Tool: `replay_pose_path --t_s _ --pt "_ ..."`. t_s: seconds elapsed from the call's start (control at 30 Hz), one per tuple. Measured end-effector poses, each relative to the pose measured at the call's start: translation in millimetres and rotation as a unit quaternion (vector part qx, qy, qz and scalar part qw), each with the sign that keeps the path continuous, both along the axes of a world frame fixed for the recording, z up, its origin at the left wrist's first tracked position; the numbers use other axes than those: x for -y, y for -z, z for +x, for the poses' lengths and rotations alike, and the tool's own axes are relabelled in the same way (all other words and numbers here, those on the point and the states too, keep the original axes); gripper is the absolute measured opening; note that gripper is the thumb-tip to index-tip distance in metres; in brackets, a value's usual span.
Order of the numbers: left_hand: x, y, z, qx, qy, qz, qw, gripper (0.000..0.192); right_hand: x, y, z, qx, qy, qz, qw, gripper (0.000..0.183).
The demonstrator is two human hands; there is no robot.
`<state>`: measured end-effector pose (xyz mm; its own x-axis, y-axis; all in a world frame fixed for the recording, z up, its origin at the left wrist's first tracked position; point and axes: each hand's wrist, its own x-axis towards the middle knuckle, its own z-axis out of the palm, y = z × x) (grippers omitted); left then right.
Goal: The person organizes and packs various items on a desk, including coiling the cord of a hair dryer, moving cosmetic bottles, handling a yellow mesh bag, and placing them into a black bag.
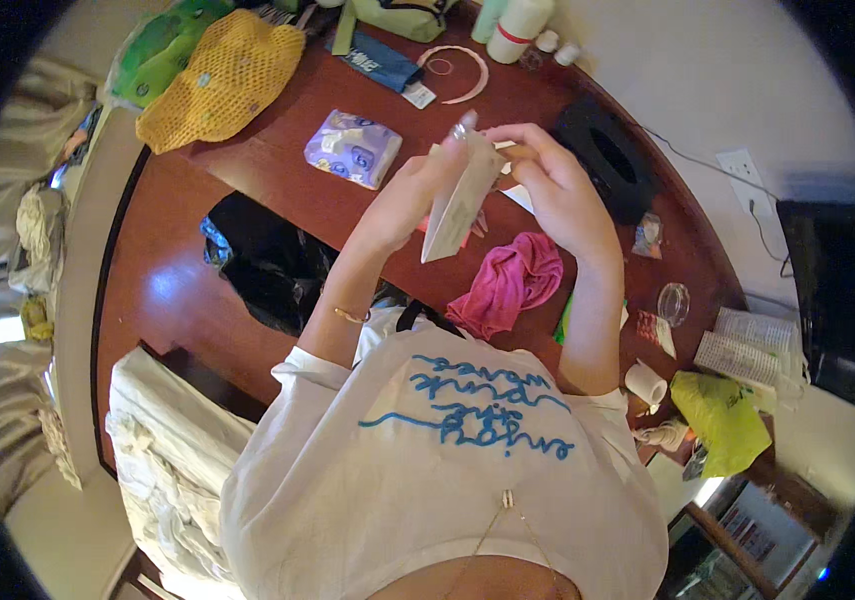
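My left hand grips a flat white paper packet from its left side, with the thumb near the top. My right hand has its fingers curled at the packet's upper right edge, and its fingertips are partly hidden there. The packet is tilted above the reddish-brown desk. Below my hands lies a crumpled pink cloth. A purple patterned soft pack is left of my left hand, and a black box with an oval opening sits beyond my right.
A black plastic bag lies at left. Toward the back are a yellow mesh hat, a blue pouch, a pale headband and a white bottle. On the right are a glass dish, a paper roll and a yellow-green bag.
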<state>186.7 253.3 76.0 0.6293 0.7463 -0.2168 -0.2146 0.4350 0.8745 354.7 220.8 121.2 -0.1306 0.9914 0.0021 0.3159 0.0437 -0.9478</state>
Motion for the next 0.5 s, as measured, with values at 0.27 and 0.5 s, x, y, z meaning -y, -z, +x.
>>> replay_pose_path --t_s 0.27,0.5 --pt "5.0 42.3 -81.9 0.116 -0.066 -0.152 0.979 0.068 -21.7 31.1 -76.6 -0.107 -0.109 -0.121 0.981 0.034" --pt "48.8 114.9 -150.2 -0.267 -0.279 -0.057 0.921 0.054 -36.3 135.3 -181.7 -0.156 -0.219 -0.326 0.906 0.06"
